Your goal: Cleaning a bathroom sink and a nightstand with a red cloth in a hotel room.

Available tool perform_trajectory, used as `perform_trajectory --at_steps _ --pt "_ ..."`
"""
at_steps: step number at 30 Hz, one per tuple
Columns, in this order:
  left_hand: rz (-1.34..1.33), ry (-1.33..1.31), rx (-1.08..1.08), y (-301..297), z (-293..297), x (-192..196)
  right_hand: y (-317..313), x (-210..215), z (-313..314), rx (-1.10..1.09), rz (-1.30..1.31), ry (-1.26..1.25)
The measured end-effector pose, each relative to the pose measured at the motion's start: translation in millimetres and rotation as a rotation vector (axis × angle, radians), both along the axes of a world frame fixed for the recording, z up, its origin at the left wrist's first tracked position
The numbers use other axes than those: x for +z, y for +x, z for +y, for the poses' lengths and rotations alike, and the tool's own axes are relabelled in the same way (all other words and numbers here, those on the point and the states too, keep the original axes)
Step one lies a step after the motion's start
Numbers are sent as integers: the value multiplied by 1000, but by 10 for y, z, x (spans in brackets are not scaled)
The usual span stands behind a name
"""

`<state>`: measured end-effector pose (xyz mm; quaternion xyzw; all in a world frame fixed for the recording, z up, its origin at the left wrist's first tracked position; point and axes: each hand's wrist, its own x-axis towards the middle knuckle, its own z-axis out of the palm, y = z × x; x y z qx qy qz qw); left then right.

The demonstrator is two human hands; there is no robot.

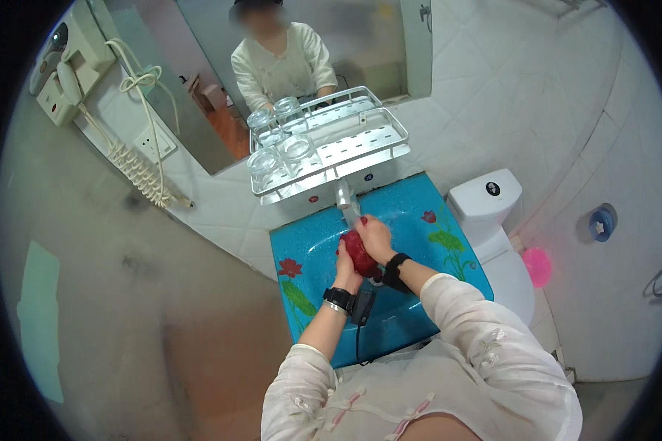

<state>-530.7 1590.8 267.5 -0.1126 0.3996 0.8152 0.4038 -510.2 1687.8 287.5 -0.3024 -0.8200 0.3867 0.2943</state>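
Over the blue sink [324, 323], my left hand [346, 270] and my right hand [376, 239] close on a rounded dark red thing [359, 253]; I cannot make out its kind. The left fingers wrap its near left side, while the right hand presses on its upper right. Just beyond the hands is the silver faucet [343, 193], and what looks like running water [352, 214] falls from it by my right fingers. Black straps circle both wrists, and a small black box [362, 307] with a cable hangs by the left one.
Above the faucet, a metal wall shelf [360, 151] carries glass cups [299, 149] at its left, before a mirror [375, 51]. A white toilet [504, 272] stands right of the sink, with a pink round thing [537, 267] beyond. Left on the wall hang a hair dryer [68, 81] and coiled cord [141, 173].
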Motion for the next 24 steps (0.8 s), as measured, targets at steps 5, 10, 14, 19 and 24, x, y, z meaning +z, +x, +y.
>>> perform_trajectory --at_steps 5,10,14,19,24 --pt "216 -258 -426 -42 -268 8 -338 101 360 -238 169 -229" --pt "108 23 -355 -184 -80 -35 69 150 82 208 392 -1071" --pt "83 195 -151 -361 -9 14 729 139 -165 618 162 -814" --pt "141 156 -55 -204 180 -23 431 38 -167 299 99 -322" --pt "69 87 -60 -141 77 -58 -185 -78 195 -104 -130 -209"
